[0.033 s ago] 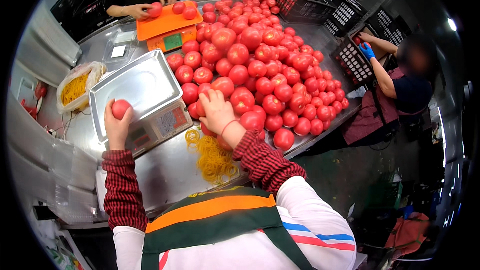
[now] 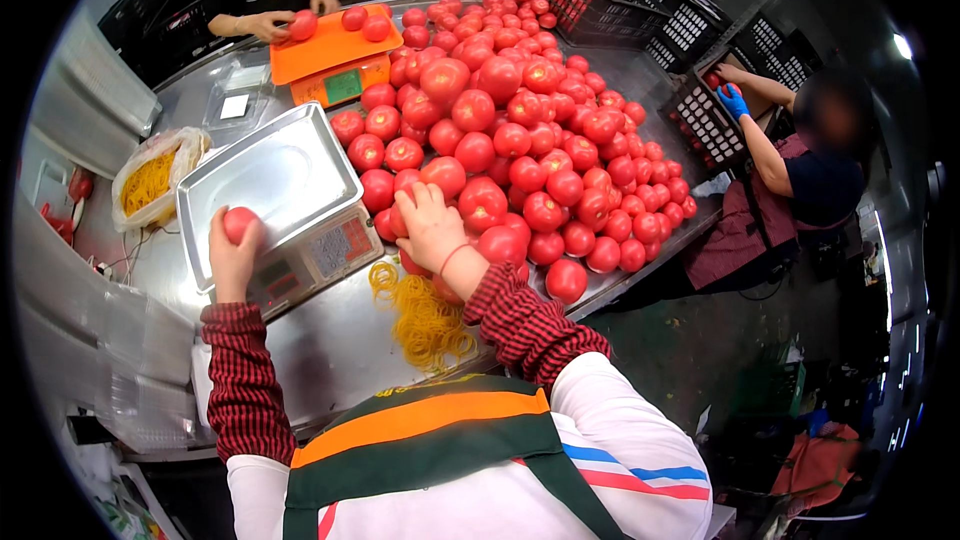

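My left hand (image 2: 233,265) is closed round a red tomato (image 2: 240,224) at the near left edge of the metal scale pan (image 2: 270,175). The scale (image 2: 325,245) sits on the steel table, its label side facing me. My right hand (image 2: 435,230) rests at the near left edge of a large heap of tomatoes (image 2: 545,155). Its fingers curl over a tomato (image 2: 397,221), which they partly hide. Just below that hand lies a loose pile of yellow rubber bands (image 2: 428,325).
A plastic bag of yellow rubber bands (image 2: 150,180) stands left of the scale. Beyond it, a co-worker's hands handle tomatoes on an orange scale (image 2: 300,60). At right, another person in a blue glove (image 2: 733,100) reaches into a black crate (image 2: 705,125). Clear plastic containers (image 2: 130,340) are stacked at left.
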{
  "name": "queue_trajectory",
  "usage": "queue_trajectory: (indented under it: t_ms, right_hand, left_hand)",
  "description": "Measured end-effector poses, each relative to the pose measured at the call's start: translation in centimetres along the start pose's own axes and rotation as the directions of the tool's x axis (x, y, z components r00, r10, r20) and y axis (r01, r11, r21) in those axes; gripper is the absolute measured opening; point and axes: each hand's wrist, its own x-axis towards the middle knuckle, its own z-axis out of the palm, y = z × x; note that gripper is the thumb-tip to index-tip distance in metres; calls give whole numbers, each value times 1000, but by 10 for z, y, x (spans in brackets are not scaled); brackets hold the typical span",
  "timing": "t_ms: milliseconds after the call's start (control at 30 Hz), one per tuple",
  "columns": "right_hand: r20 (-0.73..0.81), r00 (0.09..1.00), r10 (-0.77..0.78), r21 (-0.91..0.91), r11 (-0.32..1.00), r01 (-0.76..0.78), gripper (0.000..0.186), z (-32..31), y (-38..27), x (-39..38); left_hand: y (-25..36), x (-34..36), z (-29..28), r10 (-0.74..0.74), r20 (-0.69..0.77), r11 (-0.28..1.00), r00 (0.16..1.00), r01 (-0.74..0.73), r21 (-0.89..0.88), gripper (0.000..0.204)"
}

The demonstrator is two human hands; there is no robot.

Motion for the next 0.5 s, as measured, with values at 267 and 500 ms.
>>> queue_trajectory:
  t_ms: [267, 500]
  right_hand:
    - [178, 963, -200, -21, 978, 207, 54, -12, 92, 56]
    - [55, 995, -84, 334, 940, 61, 70, -47, 79, 90]
  left_hand:
    - [-40, -1, -2, -77, 134, 983, 988, 98, -157, 56]
    - [-36, -11, -3, -27, 72, 992, 997, 36, -124, 59]
